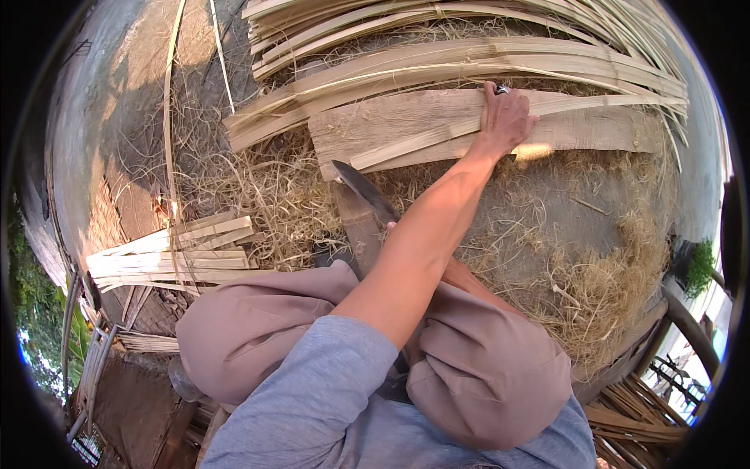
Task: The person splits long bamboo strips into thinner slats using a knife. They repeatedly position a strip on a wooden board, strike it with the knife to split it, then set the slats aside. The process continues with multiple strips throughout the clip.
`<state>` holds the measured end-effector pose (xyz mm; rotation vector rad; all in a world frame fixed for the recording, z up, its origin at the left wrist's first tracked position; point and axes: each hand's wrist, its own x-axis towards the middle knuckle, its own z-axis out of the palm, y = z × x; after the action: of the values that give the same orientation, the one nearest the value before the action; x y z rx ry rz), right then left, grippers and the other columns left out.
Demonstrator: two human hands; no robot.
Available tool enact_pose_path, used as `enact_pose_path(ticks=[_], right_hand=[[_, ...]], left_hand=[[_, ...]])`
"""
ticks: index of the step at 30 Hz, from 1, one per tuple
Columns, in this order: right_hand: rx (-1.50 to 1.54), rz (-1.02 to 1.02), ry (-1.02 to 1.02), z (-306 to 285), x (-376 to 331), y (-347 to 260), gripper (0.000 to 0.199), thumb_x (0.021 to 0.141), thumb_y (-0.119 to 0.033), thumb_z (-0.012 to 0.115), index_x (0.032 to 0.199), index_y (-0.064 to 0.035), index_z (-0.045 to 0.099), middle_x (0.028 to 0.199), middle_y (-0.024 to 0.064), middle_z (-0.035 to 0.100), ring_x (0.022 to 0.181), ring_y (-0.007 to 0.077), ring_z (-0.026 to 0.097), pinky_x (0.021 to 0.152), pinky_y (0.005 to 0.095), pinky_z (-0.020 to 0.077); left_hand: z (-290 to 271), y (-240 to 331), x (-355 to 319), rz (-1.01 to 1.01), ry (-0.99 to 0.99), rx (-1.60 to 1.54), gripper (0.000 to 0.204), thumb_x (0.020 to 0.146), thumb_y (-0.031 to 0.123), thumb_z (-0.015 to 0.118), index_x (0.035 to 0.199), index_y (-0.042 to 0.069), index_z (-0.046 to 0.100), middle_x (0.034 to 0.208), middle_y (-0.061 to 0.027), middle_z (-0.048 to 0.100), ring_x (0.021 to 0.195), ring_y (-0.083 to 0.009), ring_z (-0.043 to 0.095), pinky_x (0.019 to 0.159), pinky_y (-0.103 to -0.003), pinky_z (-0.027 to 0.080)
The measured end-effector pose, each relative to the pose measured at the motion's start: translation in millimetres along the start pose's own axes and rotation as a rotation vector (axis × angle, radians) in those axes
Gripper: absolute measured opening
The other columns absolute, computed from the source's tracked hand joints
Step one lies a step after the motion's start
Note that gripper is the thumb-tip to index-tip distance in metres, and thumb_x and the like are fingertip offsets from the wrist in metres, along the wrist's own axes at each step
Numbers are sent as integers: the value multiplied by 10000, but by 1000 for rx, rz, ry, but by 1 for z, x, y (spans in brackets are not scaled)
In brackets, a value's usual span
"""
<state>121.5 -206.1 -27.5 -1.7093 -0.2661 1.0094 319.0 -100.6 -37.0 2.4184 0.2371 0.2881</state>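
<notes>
Sleeve [305, 399], grey, lower centre; the left arm runs from it to the upper right of the frame.

Trousers [250, 313], pale brown, two bent knees, lower left and lower right of centre.

Right hand [391, 226], centre; mostly hidden behind the left forearm, one fingertip showing. Grip: closed about the near end of the knife, so far as that fingertip and the blade tell; the rest of the fingers cannot be seen.

Knife [362, 187], dark, broad blade. Long axis slants from lower right to upper left; tip just beside the left end of the strip, below and to its left in the frame.

Plank [359, 227], brown, centre, below the blade.

Short strips [180, 250], pale, a fanned stack at left.

Shavings [269, 187], pale and curled, left of centre; more at right, strewn over the floor [500, 215].

Strip [422, 141], pale, flat, upper centre, lying along the board. Long axis runs left to right, rising slightly rightward, across the line of the knife. Its left end is free and nearer the right hand; farther along, the left hand bears on it.

Board [367, 121], brown, wide, beneath the strip.

Left hand [508, 121], upper right of centre, ring on one finger. Grip: narrow, fingers curled over the strip, holding it to the board.

Bundle [312, 98], long pale strips, just beyond the board.

Pile [351, 23], more long strips, top edge.
</notes>
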Motion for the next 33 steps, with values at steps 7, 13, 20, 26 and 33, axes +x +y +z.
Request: enact_pose_path(ticks=[7, 13, 20, 26, 33], right_hand=[[-90, -110, -129, 34, -14, 0, 341, 902, -195, 745, 1141, 31, 656, 1112, 163, 713, 1010, 267, 690, 863, 421, 554], [85, 11, 48, -8, -6, 0, 335, 901, -193, 744, 1134, 33, 660, 1096, 162, 718, 996, 266, 694, 856, 419, 557], [35, -8, 87, -5, 1, -10, 323, 922, -202, 724, 1135, 33, 663, 1057, 154, 723, 972, 260, 695, 845, 408, 558], [-109, -189, -154, 38, -13, -6, 315, 943, -212, 703, 1136, 33, 665, 1022, 147, 727, 950, 254, 696, 835, 397, 558], [-165, -3, 263, -23, 8, -31, 273, 996, -197, 640, 1093, 57, 664, 929, 135, 733, 896, 229, 693, 801, 373, 558]], left_hand=[[2, 1, 2, -30, -4, 50, 406, 943, 448, 666, 929, 48, 737, 943, -131, 699, 882, -270, 652, 1018, -528, 295], [9, 0, -8, 18, 97, 80, 361, 939, 426, 668, 957, 69, 716, 956, -105, 681, 885, -255, 641, 1014, -500, 304], [0, 5, -7, -12, -5, 56, 342, 969, 413, 626, 998, 82, 704, 970, -86, 676, 892, -238, 650, 1013, -468, 303], [4, 6, -10, -20, 19, 107, 339, 985, 404, 622, 1029, 76, 694, 961, -99, 684, 909, -242, 668, 1025, -474, 294], [-8, -2, 13, -125, -126, -159, 368, 1008, 398, 601, 1311, 207, 688, 986, -98, 763, 1020, -263, 690, 1063, -526, 277]])
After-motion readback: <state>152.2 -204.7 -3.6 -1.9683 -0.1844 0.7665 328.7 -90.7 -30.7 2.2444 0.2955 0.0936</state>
